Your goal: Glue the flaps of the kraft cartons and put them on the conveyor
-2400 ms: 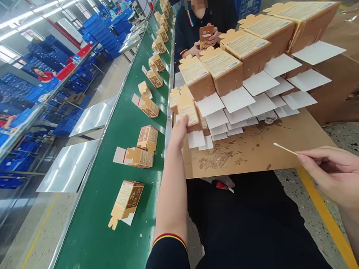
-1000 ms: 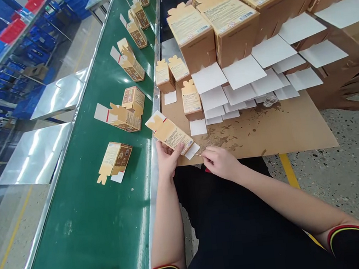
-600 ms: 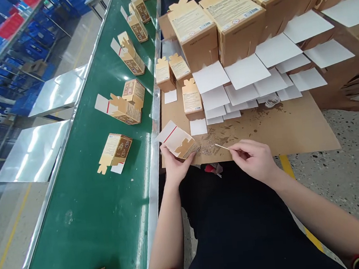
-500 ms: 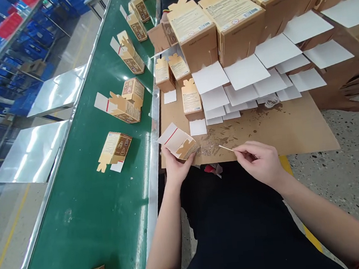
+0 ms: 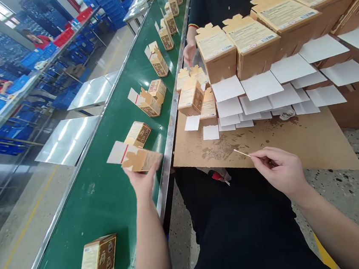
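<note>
Over the green belt, my left hand (image 5: 142, 184) grips a small brown cardboard box (image 5: 142, 159) from below. Its white flap with a red strip sticks out to the left. Just behind it on the belt lies another small box (image 5: 137, 133), partly covered by the held one. My right hand (image 5: 279, 170) pinches a thin cotton swab (image 5: 241, 152) by one end, its tip pointing left above the brown cardboard sheet (image 5: 315, 146). Dark wet-looking stains (image 5: 221, 147) mark the sheet below and left of the tip.
More boxes line the green conveyor belt (image 5: 110, 206), one box (image 5: 97, 267) close at the bottom. Stacked cartons (image 5: 258, 57) with white flaps (image 5: 259, 85) fill the sheet's far side. Opposite, a co-worker's hand (image 5: 190, 52) is beside the stack. A metal rail (image 5: 168, 152) edges the belt.
My left hand has carried the box left, from the cardboard sheet to over the belt. My right hand still holds the swab. The view has shifted, and a co-worker's hand now shows.
</note>
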